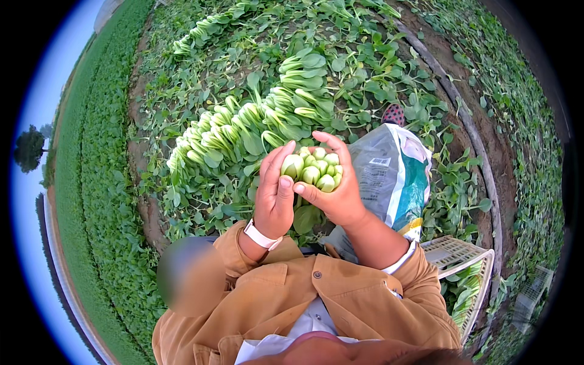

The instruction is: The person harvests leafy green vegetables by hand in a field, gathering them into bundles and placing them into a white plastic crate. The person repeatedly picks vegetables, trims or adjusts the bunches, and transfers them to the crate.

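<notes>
Both of my hands cup a bunch of bok choy [315, 169], its pale cut bases facing up towards me and its leaves hanging below. My left hand [275, 194], with a white band on the wrist, presses the bunch from the left. From the right, my right hand [340, 189] curls its fingers and thumb around it. Just beyond my hands, cut bok choy heads [228, 132] lie in slanting rows on the ground, pale bases mostly to the left. A printed plastic sack [388, 178] is beside my right forearm.
A plastic crate [486, 273] with leafy greens stands by my right elbow; another crate [531, 296] lies farther right. A long hose or pipe [474, 137] curves along bare soil. More cut heads [205, 34] lie far ahead. A patterned shoe [393, 114] shows beyond the sack.
</notes>
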`<state>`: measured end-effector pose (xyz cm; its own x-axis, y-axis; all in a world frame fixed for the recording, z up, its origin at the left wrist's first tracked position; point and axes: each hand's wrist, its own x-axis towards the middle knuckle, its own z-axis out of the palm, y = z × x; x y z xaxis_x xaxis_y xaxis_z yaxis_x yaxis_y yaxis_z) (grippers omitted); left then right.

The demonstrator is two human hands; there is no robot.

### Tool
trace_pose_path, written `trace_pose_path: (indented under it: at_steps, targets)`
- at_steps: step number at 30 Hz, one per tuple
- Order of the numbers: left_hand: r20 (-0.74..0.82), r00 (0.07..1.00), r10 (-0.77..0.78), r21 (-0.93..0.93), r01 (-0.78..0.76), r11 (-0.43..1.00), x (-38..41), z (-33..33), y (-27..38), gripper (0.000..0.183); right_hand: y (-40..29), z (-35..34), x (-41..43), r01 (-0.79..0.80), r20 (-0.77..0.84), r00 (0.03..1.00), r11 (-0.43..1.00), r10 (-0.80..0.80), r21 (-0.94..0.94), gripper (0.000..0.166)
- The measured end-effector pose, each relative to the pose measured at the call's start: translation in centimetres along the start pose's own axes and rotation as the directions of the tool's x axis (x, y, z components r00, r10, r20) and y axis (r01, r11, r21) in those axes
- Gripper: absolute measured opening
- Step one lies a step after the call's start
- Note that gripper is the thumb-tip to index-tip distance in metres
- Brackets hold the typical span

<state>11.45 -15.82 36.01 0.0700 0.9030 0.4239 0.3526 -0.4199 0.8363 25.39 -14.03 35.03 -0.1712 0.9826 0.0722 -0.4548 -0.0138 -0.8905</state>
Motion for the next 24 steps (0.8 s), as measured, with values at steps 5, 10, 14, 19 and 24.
trace_pose_path:
  at_steps: [5,10,14,19,24]
  targets:
    - [0.307,0.951,0.044,-0.294,0.05,0.955,-0.8,-0.2,-1.3,0.102,0.2,-0.3,0.0,-0.062,-0.012,0.998,0.996,0.062,0.057,0.087]
    - [0.33,0.931,-0.155,-0.121,0.205,0.971,-1.6,-0.2,-3.2,0.124,1.3,-0.6,0.3,-0.075,0.027,0.997,0.995,0.077,-0.07,0.107]
    - [0.304,0.926,-0.226,-0.456,0.349,0.819,-1.9,-0.6,-3.9,0.121,0.2,0.4,0.7,-0.208,0.203,0.965,0.959,0.168,0.193,0.141]
    - [0.393,0.909,-0.138,-0.471,0.329,0.819,-0.7,-2.0,-1.6,0.116,1.3,-0.7,1.1,-0.37,0.408,0.868,0.917,0.283,0.151,0.121]
    - [0.531,0.814,-0.237,-0.055,0.312,0.948,1.2,-2.9,-3.0,0.118,1.6,-0.9,0.9,-0.323,0.155,0.936,0.946,0.315,0.027,0.081]
